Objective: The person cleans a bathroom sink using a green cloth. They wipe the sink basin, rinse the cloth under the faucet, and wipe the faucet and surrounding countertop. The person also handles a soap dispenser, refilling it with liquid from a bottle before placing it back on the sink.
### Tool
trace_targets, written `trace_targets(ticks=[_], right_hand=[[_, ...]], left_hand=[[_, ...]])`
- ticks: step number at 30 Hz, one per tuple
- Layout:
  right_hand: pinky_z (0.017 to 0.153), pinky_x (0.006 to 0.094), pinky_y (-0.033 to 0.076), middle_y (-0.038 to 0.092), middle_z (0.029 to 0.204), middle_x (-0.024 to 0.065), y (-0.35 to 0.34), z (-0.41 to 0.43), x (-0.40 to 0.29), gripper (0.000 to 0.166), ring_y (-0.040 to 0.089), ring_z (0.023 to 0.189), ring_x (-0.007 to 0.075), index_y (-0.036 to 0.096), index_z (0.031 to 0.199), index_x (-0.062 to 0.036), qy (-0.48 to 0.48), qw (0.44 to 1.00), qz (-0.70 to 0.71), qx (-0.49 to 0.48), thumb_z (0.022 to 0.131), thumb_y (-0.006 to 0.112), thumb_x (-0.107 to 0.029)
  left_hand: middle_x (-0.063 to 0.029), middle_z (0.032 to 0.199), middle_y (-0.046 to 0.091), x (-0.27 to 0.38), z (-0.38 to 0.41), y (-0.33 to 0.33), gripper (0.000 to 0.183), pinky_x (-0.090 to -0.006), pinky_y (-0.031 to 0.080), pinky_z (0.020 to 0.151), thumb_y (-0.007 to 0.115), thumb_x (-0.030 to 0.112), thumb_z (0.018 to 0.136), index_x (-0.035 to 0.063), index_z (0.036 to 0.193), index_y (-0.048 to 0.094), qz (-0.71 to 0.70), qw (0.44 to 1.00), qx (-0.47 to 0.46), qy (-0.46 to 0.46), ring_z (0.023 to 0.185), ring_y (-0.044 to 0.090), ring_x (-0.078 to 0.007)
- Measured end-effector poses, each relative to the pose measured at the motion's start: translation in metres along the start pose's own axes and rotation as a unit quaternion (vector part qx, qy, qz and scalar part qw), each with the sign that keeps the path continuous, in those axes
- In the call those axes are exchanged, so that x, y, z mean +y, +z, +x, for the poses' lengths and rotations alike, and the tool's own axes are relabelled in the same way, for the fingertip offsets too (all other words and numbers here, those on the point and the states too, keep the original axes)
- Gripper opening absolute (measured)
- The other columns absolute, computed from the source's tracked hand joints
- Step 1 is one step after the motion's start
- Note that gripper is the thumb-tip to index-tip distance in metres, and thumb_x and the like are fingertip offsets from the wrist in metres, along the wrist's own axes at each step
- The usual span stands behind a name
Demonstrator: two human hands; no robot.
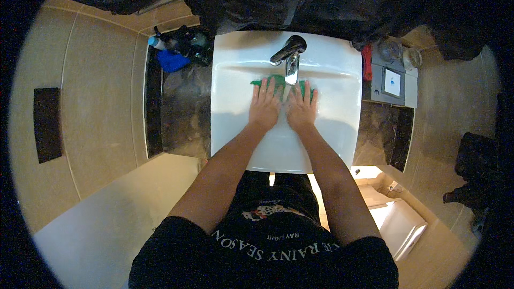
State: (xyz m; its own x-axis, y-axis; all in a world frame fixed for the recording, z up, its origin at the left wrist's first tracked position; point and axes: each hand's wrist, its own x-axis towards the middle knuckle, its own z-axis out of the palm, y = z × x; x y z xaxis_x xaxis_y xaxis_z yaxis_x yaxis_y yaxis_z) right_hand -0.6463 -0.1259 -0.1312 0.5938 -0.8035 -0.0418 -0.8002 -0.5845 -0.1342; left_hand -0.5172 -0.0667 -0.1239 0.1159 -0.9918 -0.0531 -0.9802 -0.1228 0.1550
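Note:
A green cloth (pixel 278 78) lies in the white washbasin (pixel 233 100), below a chrome faucet (pixel 297 44). My left hand (pixel 265 106) presses flat on the cloth's left part, fingers extended and slightly apart. On its right part my right hand (pixel 301 108) lies palm down in the same way. A thin stream of water (pixel 286 93) runs from the spout between both hands. Much of the cloth is hidden under my fingers. Neither hand appears to curl around it.
On the dark stone counter (pixel 184 100) at left sit a blue cloth (pixel 172 61) and a blue-capped bottle (pixel 156 42). At right are a red object (pixel 367 62), a grey box (pixel 375 82) and a clear jar (pixel 390 50). A toilet (pixel 401 224) stands lower right.

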Motion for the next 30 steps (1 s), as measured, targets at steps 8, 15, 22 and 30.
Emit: trace_targets(ticks=[8, 15, 22, 30], right_hand=[[0.097, 0.0518, 0.031, 0.037, 0.132, 0.0164, -0.045, 0.008, -0.007, 0.050, 0.037, 0.116, 0.0388, 0.049, 0.124, -0.0105, 0.142, 0.975, 0.143, 0.094, 0.075, 0.060, -0.016], [0.087, 0.0421, 0.038, 0.052, 0.108, 0.0175, 0.018, 0.019, -0.040, 0.025, 0.048, 0.094, 0.0347, 0.055, 0.100, -0.0072, 0.086, 0.916, 0.389, 0.039, 0.075, 0.053, -0.008], [0.075, 0.0437, 0.044, 0.056, 0.090, 0.0165, -0.068, -0.029, -0.102, 0.017, 0.056, 0.087, 0.0338, 0.056, 0.087, -0.0055, -0.009, 0.848, 0.508, 0.150, 0.077, 0.057, -0.019], [0.059, 0.0440, 0.047, 0.059, 0.082, 0.0128, -0.034, 0.006, -0.022, 0.024, 0.060, 0.070, 0.0304, 0.057, 0.084, -0.0084, 0.141, 0.955, 0.246, 0.081, 0.085, 0.051, -0.031]], left_hand=[[-0.0174, 0.138, 0.032, -0.005, 0.002, -0.016, 0.062, -0.0483, 0.022, 0.104, 0.063, 0.021, 0.074, 0.0057, 0.130, 0.041, -0.235, 0.962, 0.091, -0.109, 0.124, 0.030, -0.0356], [-0.0095, 0.120, 0.051, -0.002, 0.005, -0.033, 0.053, -0.0512, 0.040, 0.090, 0.047, 0.051, 0.087, 0.0153, 0.127, 0.043, -0.818, 0.410, -0.075, -0.397, 0.111, 0.047, -0.0292], [-0.0107, 0.092, 0.059, -0.010, -0.002, -0.039, 0.045, -0.0391, 0.050, 0.073, 0.052, 0.052, 0.086, 0.0103, 0.102, 0.057, -0.884, 0.303, -0.143, -0.326, 0.084, 0.058, -0.0239], [-0.0083, 0.080, 0.058, 0.002, 0.007, -0.015, 0.039, -0.0331, 0.048, 0.066, 0.053, 0.042, 0.088, 0.0030, 0.093, 0.057, -0.735, 0.575, -0.094, -0.348, 0.068, 0.055, -0.0177]])
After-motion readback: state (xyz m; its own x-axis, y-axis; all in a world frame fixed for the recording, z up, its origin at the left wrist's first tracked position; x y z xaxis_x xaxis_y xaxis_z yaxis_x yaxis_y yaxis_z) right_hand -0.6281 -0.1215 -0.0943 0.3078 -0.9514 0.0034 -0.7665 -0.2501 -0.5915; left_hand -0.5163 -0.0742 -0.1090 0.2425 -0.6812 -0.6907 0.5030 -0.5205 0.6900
